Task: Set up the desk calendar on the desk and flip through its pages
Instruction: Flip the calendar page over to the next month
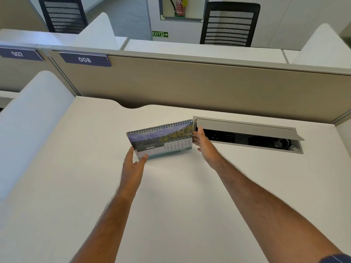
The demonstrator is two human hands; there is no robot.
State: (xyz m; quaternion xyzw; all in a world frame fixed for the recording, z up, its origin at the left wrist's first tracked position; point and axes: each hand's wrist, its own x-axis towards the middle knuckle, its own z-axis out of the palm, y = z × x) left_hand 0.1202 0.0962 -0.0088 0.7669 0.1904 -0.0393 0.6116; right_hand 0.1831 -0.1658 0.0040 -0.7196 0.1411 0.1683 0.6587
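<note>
On the white desk (190, 205) the desk calendar (161, 139), judged light and stiff, was steadied at its side edges by the left hand (133, 166), grip apart, and the right hand (204, 147), grip not tellable.

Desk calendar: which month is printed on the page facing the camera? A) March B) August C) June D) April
D: the dark band low on the front page of the desk calendar reads APRIL.
</note>
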